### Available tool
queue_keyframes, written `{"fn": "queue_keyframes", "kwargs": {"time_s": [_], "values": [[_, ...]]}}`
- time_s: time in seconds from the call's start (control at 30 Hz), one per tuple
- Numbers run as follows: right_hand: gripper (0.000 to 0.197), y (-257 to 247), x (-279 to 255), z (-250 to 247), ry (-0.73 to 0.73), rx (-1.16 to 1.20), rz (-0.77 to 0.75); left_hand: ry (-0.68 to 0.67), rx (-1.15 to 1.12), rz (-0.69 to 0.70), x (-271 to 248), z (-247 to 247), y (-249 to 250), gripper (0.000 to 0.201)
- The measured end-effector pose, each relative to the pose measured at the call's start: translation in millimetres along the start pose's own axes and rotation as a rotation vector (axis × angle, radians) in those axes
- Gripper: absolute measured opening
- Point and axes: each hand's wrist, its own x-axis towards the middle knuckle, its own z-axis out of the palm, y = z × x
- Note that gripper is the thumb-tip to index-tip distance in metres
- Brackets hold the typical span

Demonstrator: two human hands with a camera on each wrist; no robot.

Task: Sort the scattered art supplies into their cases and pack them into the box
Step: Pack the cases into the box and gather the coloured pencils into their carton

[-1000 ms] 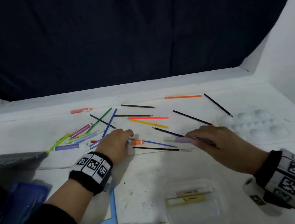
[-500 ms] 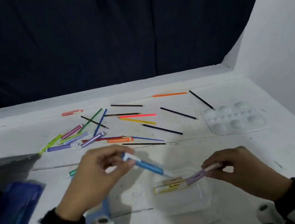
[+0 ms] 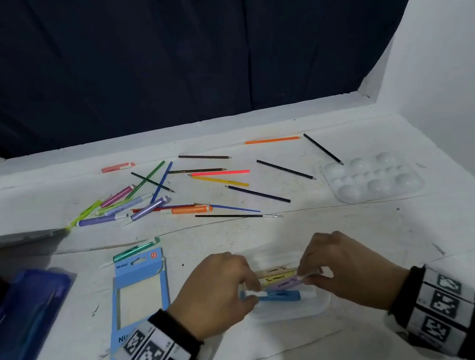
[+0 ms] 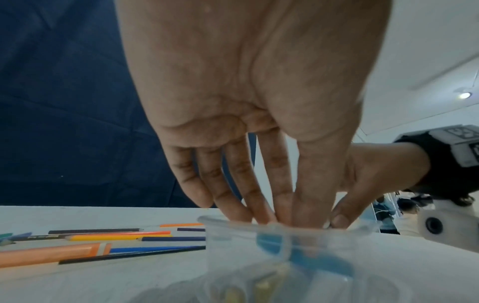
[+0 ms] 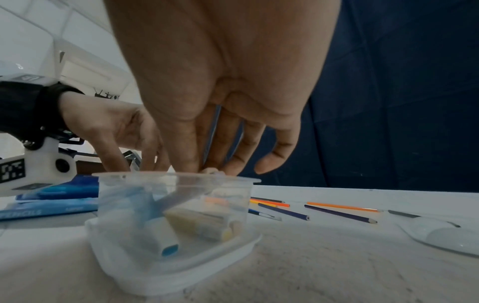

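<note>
A clear plastic case [image 3: 321, 304] sits at the near middle of the table with two yellowish markers [image 3: 275, 273] lying in it. My left hand [image 3: 250, 293] reaches into its left side and pinches the end of a blue marker [image 3: 282, 296], which slants down inside the case [image 5: 233, 180]. My right hand [image 3: 306, 278] pinches the right end of a pale purple marker [image 3: 283, 283] just above the blue one. In the right wrist view the purple marker [image 5: 178, 197] leans up toward my fingertips. My fingertips are partly hidden behind the case rim [image 4: 233, 223].
Several loose coloured pencils and markers [image 3: 220, 179] lie scattered across the far half of the table. A green marker [image 3: 136, 250] lies above a blue Ninso pencil box [image 3: 139, 295]. A white paint palette [image 3: 372, 178] sits at the right, and a blue case [image 3: 18, 329] at the left edge.
Both hands came back from the scattered pile to the clear case, the left carrying the blue marker and the right the purple one, and lowered them into it.
</note>
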Motion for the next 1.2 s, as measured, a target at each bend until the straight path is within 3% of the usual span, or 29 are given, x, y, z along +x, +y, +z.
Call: {"fn": "queue_keyframes", "kwargs": {"time_s": [0.2, 0.4, 0.53, 0.67, 0.8, 0.9, 1.07, 1.2], "values": [[0.017, -3.1, 17.1, 9.3, -0.160, -0.141, -0.009, -0.079, 0.181, -0.055, 13.9, 7.8, 11.1, 0.024], [0.018, -7.2, 28.2, 9.0, -0.254, -0.233, 0.008, -0.087, 0.157, -0.080, 18.1, 12.0, 11.2, 0.023], [0.017, -12.3, 33.0, 2.6, -0.287, -0.215, -0.008, -0.075, 0.011, -0.060, 14.3, 9.2, 8.7, 0.028], [0.015, -15.8, 48.9, -13.8, -0.164, -0.066, -0.050, 0.038, -0.217, -0.081, 6.2, -18.3, -4.0, 0.022], [0.009, -17.4, 82.6, -31.1, 0.021, 0.067, -0.115, 0.325, -0.313, -0.157, -8.5, -52.0, -36.6, 0.014], [0.006, -15.7, 116.2, -36.3, 0.123, 0.120, -0.142, 0.443, -0.353, -0.258, -18.6, -70.4, -68.1, 0.011], [0.015, -2.3, 177.3, -21.7, 0.119, 0.261, -0.062, 0.488, -0.322, -0.458, -27.9, -70.9, -139.3, 0.012], [0.015, 10.4, 224.6, -4.5, -0.037, 0.264, 0.032, 0.344, -0.335, -0.534, -24.8, -55.5, -191.1, 0.018]]}}
